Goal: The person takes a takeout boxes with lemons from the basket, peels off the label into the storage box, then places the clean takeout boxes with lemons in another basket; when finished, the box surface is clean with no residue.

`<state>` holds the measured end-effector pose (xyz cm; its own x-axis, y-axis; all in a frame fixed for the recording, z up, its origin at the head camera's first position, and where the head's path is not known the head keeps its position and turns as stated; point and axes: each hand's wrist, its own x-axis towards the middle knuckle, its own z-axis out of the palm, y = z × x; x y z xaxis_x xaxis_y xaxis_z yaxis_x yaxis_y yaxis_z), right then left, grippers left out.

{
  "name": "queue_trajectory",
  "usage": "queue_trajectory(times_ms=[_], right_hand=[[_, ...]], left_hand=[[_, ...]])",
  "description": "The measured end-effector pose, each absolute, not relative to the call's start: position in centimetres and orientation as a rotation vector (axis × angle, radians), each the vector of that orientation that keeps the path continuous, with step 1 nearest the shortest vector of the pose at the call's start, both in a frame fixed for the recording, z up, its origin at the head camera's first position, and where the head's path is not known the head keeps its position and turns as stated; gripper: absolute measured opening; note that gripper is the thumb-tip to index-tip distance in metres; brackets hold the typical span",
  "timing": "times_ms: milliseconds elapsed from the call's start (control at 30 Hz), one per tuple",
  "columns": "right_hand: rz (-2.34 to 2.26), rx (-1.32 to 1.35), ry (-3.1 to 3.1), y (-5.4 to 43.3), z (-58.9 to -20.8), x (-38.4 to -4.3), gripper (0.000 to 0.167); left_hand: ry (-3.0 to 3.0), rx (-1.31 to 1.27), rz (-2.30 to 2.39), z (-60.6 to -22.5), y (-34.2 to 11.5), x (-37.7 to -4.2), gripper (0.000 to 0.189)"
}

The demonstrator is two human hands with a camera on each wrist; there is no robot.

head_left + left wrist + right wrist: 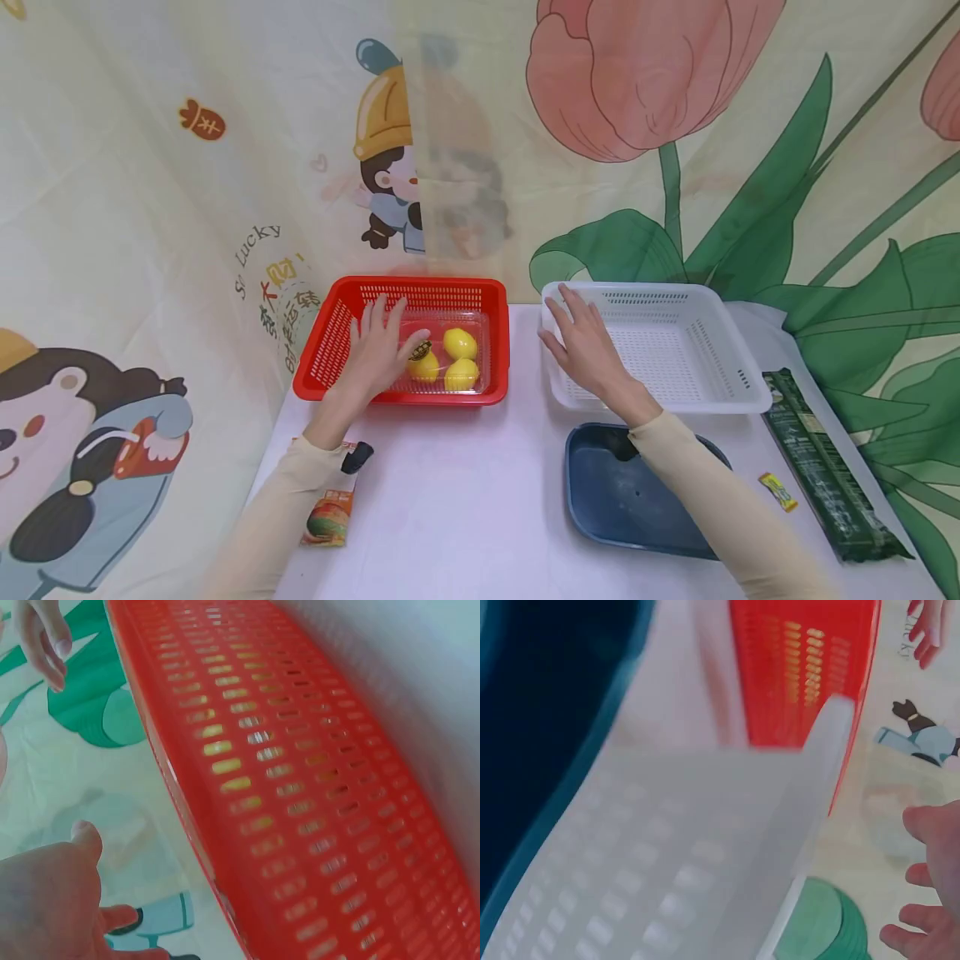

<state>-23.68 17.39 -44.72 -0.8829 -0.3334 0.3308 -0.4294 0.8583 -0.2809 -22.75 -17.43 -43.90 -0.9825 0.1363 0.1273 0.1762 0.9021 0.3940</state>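
My left hand point(375, 350) is over the left part of the red plastic basket point(327, 350), its fingers spread and holding nothing. Inside that basket is a clear plastic box point(482, 350) with a few yellow lemons point(460, 343) and a dark round sticker. Over the left end of the white basket point(667, 354) is my right hand point(588, 346), with fingers extended and nothing in them. From the left wrist, the hand point(52, 900) appears beyond the red basket's rim point(176, 787). The right wrist view shows the right hand point(937, 885) beyond the white basket point(705, 817).
A dark blue basin point(630, 500) sits in front of the white basket, partly under my right forearm. To its right lie a small yellow packet point(777, 492) and a long dark green package point(825, 467). An orange packet point(330, 517) is beside my left forearm. Printed curtains point(465, 192) hang behind.
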Motion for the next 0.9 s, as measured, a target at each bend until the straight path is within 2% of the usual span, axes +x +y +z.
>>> queue_trajectory(times_ms=[433,900], right_hand=[[0.711,0.596,-2.710,12.1,-44.6,-23.8,0.054],[0.989,0.494,-2.884,9.8,-46.5,-24.0,0.059]], left_hand=[[-2.998,-0.158,-0.803,-43.3,-19.6,-23.1,0.081],[-3.094,-0.154,-0.867,-42.4,-20.6,-23.5,0.085]])
